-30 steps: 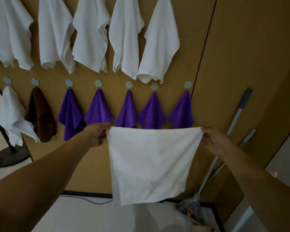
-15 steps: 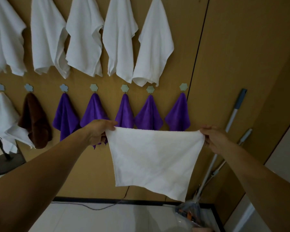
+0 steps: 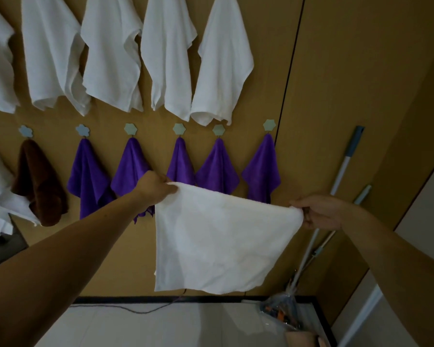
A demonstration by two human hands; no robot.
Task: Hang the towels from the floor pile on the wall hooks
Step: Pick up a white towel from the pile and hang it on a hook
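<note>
I hold a white square towel (image 3: 218, 241) spread out in front of the tan wall. My left hand (image 3: 153, 187) pinches its upper left corner, and my right hand (image 3: 318, 212) pinches its upper right corner, which sits lower. Behind it a row of small hexagonal and flower-shaped hooks (image 3: 269, 124) carries several purple towels (image 3: 217, 169), a brown towel (image 3: 39, 184) and a white one at the far left. Above them hang several larger white towels (image 3: 223, 63). The floor pile is out of view.
Two mop handles (image 3: 343, 169) lean on the wall at right above a clear plastic bag (image 3: 282, 309) on the floor. A cable (image 3: 135, 310) runs along the black skirting. A dark stand base (image 3: 3, 249) sits at far left.
The view has tilted up and closer to the wall. My left hand has lifted its corner higher, so the towel's top edge now slopes down to the right.
</note>
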